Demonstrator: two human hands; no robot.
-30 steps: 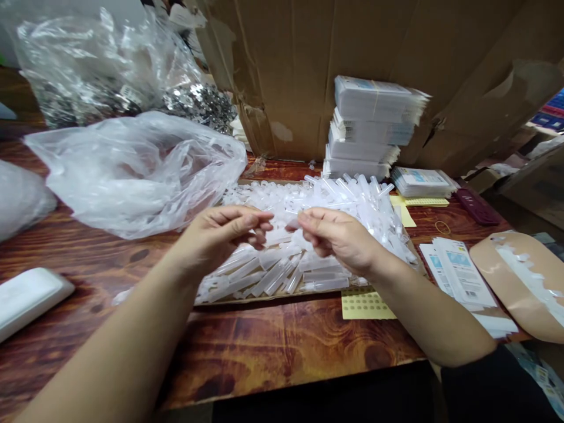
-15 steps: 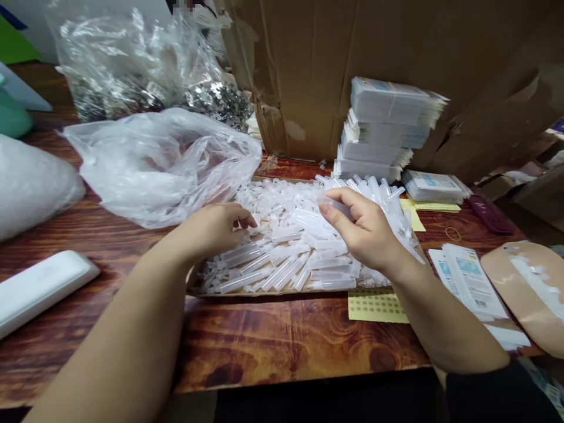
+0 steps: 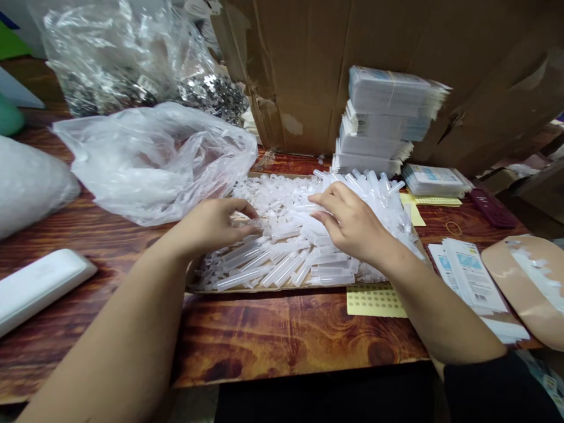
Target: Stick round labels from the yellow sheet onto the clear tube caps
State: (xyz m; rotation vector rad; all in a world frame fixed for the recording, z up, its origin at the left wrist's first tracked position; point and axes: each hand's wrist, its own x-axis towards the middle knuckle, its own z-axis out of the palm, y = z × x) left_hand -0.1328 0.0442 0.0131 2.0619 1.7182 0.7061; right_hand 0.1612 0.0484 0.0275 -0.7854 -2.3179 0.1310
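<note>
A heap of clear plastic tubes (image 3: 282, 258) and small caps lies on a flat cardboard sheet (image 3: 229, 289) on the wooden table. My left hand (image 3: 211, 226) rests on the heap's left side with its fingers curled in a pinch among the small pieces; what it pinches is hidden. My right hand (image 3: 352, 223) lies on the middle of the heap, fingers pressed together and closed on a clear tube.
A crumpled clear plastic bag (image 3: 154, 158) lies left of the heap, and a bag of silvery parts (image 3: 132, 64) behind it. Stacked white packets (image 3: 388, 117) stand before a cardboard box (image 3: 352, 35). A yellow sticker sheet (image 3: 374, 301), leaflets (image 3: 471, 276) and a white case (image 3: 39, 285) lie nearby.
My hands were together above the heap a second ago. They have since parted and both dropped onto the tubes, the right one coming down from a raised position.
</note>
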